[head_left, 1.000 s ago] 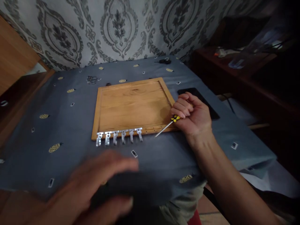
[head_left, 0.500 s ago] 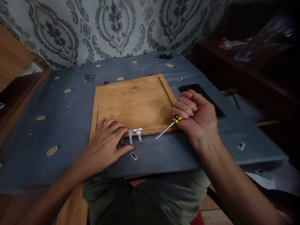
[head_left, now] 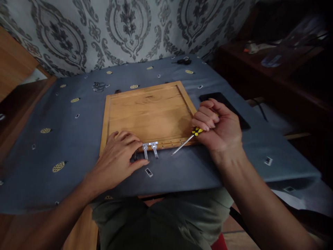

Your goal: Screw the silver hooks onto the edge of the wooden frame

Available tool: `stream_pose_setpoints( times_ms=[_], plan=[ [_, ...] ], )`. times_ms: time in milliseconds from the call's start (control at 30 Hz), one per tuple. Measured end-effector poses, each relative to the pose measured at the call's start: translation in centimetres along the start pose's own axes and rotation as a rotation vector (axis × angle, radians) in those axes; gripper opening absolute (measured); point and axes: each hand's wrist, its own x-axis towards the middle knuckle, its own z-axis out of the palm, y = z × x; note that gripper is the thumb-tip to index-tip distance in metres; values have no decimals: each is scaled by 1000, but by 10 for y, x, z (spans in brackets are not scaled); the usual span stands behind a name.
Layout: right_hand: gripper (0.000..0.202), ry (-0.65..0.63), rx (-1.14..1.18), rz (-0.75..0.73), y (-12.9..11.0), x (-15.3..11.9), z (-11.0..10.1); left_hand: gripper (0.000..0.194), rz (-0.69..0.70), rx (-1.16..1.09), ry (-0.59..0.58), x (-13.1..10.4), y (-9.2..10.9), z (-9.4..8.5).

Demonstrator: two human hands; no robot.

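Note:
In my closed right hand (head_left: 218,126) is a screwdriver (head_left: 184,145) with a yellow and black handle, its metal shaft slanting down to the left. The tip sits just off the front edge of a framed wooden panel (head_left: 148,114) lying on the table. My left hand (head_left: 118,158) clasps the panel's front left edge, fingers on top and thumb in front of it. Beside its index finger, two small silver metal clips (head_left: 150,149) are on that edge, pointing toward me. Something dark shows between thumb and index finger. Small holes run along the edge to the right.
A blue patterned cloth (head_left: 83,139) covers the table. A black flat object (head_left: 235,116) lies right of the panel. Small metal parts (head_left: 99,86) and a dark item with a ring (head_left: 183,61) lie farther back. A patterned curtain (head_left: 127,27) hangs behind.
Almost nothing differs. Both hands, the screwdriver and the panel keep their places, with only a slight shift of the view.

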Motion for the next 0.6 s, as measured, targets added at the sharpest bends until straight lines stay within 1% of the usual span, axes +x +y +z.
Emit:
stream_pose_setpoints(
  times_ms=[100, 167, 233, 267, 300, 367, 400, 433, 467, 500, 567, 600],
  plan=[
    [30, 2, 2, 0, 0, 1, 0, 31, -8, 29, -22, 3, -1, 3],
    [31, 4, 1, -2, 0, 0, 0, 39, -6, 57, -30, 4, -3, 1],
    [31, 7, 2, -3, 1, -1, 1, 52, -17, 78, -4, 0, -5, -10],
    [29, 9, 4, -3, 1, -2, 1, 57, -33, 76, 24, -5, -5, -18],
    [28, 11, 6, -4, 1, -2, 1, 58, -52, 54, 55, -13, -3, -28],
    [28, 15, 8, -6, 1, -3, 0, 42, -88, -67, 74, -33, 7, -45],
    [28, 18, 6, -6, 1, -2, -1, 35, -87, -178, 45, -44, 14, -49],
    [28, 20, 2, -5, 0, -1, -2, 27, -87, -302, -14, -55, 23, -47],
    [29, 21, -3, -3, 0, 0, -3, 21, -48, -445, -173, -65, 31, -40],
    [29, 22, -8, 0, -1, 1, -4, 17, -16, -562, -327, -73, 38, -26],
    [30, 25, -13, 4, -2, 2, -5, 12, 5, -718, -624, -81, 47, 15],
    [30, 27, -12, 5, -3, 2, -5, 9, -52, -726, -691, -82, 46, 38]
  ],
)
